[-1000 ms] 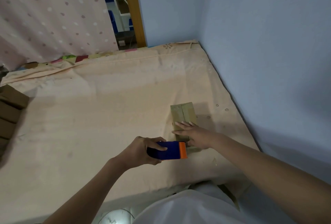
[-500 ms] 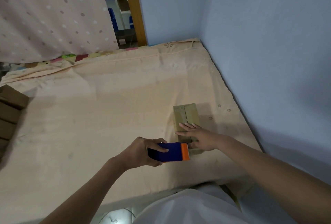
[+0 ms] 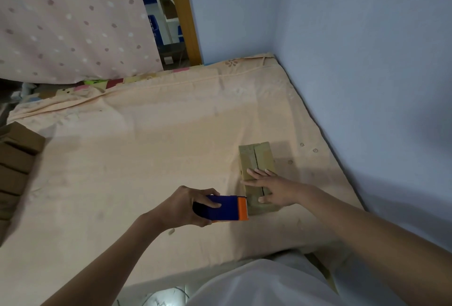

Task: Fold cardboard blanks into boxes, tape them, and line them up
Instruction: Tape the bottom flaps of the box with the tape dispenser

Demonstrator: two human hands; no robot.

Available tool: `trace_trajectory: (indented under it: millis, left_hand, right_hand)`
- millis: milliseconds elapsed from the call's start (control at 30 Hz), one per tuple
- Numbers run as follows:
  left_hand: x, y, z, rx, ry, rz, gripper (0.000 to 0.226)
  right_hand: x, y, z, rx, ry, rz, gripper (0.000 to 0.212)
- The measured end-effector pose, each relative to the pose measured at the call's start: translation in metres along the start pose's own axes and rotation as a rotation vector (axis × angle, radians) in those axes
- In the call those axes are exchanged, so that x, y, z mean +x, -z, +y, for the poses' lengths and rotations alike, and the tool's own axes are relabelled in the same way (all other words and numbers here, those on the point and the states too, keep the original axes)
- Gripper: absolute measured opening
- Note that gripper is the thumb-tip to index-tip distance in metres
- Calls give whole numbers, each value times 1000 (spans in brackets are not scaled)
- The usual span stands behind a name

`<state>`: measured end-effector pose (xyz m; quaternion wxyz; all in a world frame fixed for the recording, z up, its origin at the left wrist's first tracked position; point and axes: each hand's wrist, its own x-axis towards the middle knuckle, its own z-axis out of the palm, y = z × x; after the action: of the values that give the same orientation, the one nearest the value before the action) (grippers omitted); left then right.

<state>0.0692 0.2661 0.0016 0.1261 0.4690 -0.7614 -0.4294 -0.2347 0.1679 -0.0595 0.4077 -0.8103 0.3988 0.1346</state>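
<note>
Taping step. Right hand (image 3: 271, 188), fingers flat, presses cardboard box (image 3: 256, 161) flaps shut; left hand (image 3: 186, 204) grips tape dispenser (image 3: 226, 208) at near end. Next: draw tape along open seam.

the right hand (image 3: 274, 189) covers the middle of the cardboard box (image 3: 256, 158) seam. far left of the left hand (image 3: 182, 205), a stack of cardboard (image 3: 17, 156) is cut off.

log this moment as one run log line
step: taping | left hand: grips tape dispenser at box near end | right hand: flat on box
</note>
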Motion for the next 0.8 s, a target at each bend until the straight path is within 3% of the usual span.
trace_trajectory:
  millis: [100, 300, 800]
  left_hand:
    - [6, -3, -2, 22, -14, 0, 36]
    - [4, -7, -7, 37, -15, -1, 38]
    - [-7, 6, -3, -48, 25, 6, 40]
  right_hand:
    - [-2, 1, -7, 47, -18, 54, 69]
    - [7, -29, -6, 122, 1, 310, 64]
    - [14, -32, 1, 158, 2, 311, 66]
